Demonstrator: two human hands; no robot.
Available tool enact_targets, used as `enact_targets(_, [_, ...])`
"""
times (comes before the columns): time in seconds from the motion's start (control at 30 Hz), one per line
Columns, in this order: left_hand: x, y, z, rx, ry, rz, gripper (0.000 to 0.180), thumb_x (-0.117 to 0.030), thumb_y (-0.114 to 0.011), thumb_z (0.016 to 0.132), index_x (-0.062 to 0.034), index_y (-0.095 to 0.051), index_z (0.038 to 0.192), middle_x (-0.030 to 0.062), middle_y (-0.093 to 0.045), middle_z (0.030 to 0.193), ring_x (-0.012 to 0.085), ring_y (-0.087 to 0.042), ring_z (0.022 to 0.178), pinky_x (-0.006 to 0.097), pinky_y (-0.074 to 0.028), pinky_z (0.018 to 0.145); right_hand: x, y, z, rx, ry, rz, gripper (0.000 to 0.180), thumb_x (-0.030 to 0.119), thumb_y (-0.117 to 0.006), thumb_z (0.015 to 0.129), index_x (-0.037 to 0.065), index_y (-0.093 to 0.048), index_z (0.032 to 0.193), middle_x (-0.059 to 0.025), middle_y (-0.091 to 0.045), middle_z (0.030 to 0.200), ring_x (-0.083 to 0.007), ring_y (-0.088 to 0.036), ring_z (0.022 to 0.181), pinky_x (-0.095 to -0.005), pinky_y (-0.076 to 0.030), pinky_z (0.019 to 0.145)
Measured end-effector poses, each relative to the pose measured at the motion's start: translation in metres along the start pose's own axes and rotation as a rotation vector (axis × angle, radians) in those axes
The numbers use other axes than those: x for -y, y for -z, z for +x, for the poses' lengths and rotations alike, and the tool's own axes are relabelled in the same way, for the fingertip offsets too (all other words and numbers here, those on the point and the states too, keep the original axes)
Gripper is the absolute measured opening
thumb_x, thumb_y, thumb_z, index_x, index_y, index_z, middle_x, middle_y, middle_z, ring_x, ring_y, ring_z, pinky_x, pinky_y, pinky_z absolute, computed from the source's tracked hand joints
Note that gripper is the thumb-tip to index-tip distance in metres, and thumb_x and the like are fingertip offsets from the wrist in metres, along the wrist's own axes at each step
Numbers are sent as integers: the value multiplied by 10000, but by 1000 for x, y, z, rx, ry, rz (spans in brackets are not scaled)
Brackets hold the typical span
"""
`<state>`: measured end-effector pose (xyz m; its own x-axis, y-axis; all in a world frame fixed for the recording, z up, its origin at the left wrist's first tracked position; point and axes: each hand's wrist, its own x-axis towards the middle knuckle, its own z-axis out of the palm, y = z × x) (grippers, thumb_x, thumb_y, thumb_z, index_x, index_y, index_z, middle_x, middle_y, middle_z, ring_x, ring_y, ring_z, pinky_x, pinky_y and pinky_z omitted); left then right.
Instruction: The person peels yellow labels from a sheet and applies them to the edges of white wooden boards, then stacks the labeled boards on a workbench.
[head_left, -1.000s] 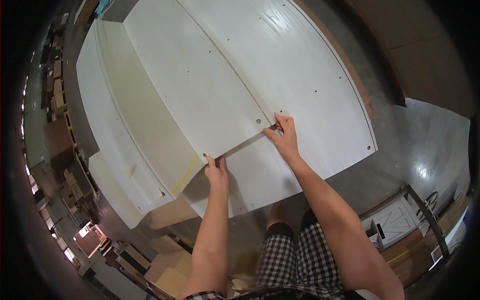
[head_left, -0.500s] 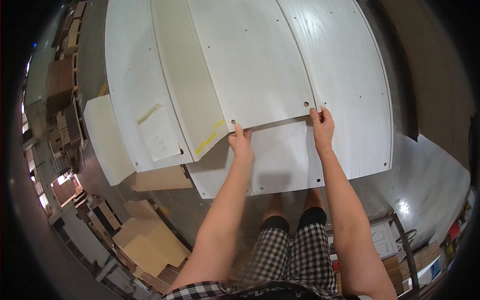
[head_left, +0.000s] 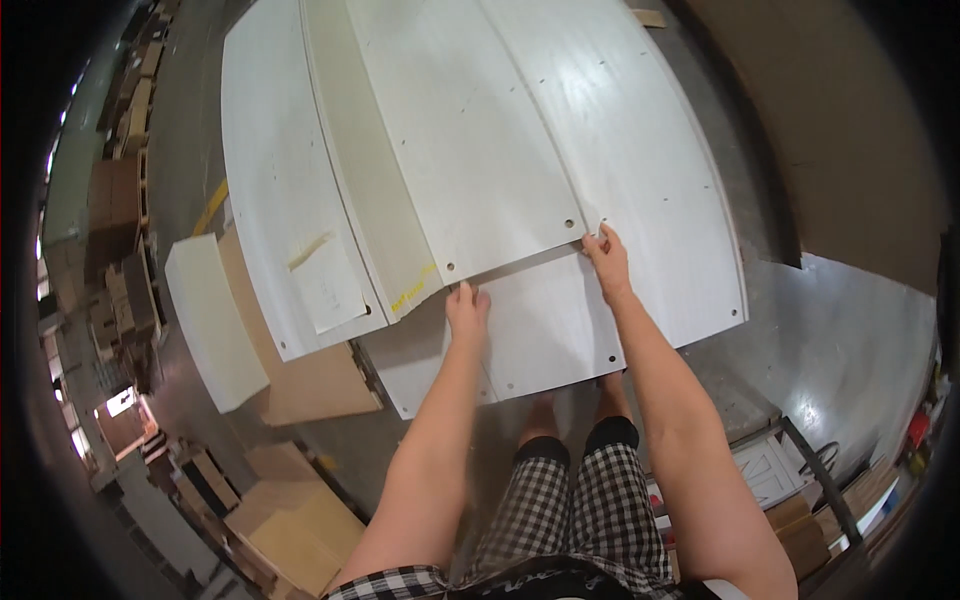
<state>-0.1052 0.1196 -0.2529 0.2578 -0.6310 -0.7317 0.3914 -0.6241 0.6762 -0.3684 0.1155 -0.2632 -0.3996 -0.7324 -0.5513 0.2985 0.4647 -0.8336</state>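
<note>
A white panel [head_left: 455, 150] with small drilled holes lies on top of another white panel [head_left: 540, 340], its near edge set back from the lower one's. My left hand [head_left: 467, 308] is closed on the near left corner, thumb by a round hole. At the near right corner my right hand [head_left: 608, 265] pinches the edge, its fingertips also against the neighbouring white panel [head_left: 640, 170]. Left of the held panel runs a cream strip [head_left: 375, 150] with yellow marks. The fingers under the edge are partly hidden.
A paper sheet [head_left: 338, 295] lies on the left white panel [head_left: 265, 150]. Beyond it are a pale board [head_left: 215, 320] and a brown board [head_left: 315, 390]. Stacked wood pieces [head_left: 290, 520] stand at lower left, a dark frame [head_left: 825, 480] at lower right, a large brown board [head_left: 850, 130] at far right.
The whole view has turned and shifted, so the panels and both hands appear further left and slightly lower. Both hands remain at the same corners of the upper panel.
</note>
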Motion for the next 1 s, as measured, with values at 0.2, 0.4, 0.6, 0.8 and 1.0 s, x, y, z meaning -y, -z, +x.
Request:
enact_targets(0.2, [22, 112, -121, 493, -15, 900, 251, -238, -553, 912, -23, -538, 1042, 26, -576, 814, 106, -515, 684, 247, -425, 591, -11, 80, -151, 189, -111, -231, 484, 274, -686, 789, 10, -550, 1172, -52, -557, 765, -133, -546, 720, -304, -474, 639])
enact_targets(0.4, [-20, 107, -230, 867, 338, 1009, 233, -228, -543, 886, -2, -594, 912, 20, -587, 750, 101, -538, 652, 248, -454, 603, -59, 247, -375, -138, -290, -430, 157, 143, -617, 799, -1, -629, 859, -41, -623, 719, -110, -570, 630, -261, -459, 561])
enact_targets(0.6, [-77, 25, -226, 929, 203, 1068, 324, -251, -578, 900, 0, -546, 1102, 92, -635, 930, 155, -614, 809, 286, -517, 711, -30, 227, -502, -439, -493, 35, 169, 138, -597, 827, 13, -639, 933, -53, -655, 773, -113, -605, 643, -244, -494, 579])
enact_targets(0.8, [-89, -127, -298, 1186, -6, 1026, 289, -197, -555, 915, 26, -544, 1098, 105, -624, 939, 132, -594, 785, 257, -504, 693, 16, 183, -527, -369, -259, 118, 213, 168, -594, 878, -9, -630, 991, -66, -664, 849, -126, -613, 709, -257, -498, 631])
enact_targets(1.0, [-50, -193, -414, 1381, 39, 1016, 280, -201, -530, 925, 7, -539, 1113, 117, -623, 979, 184, -616, 854, 302, -529, 771, 63, 262, -547, -489, 77, 144, 247, 161, -586, 885, -10, -605, 1063, -49, -646, 837, -109, -586, 728, -256, -479, 653])
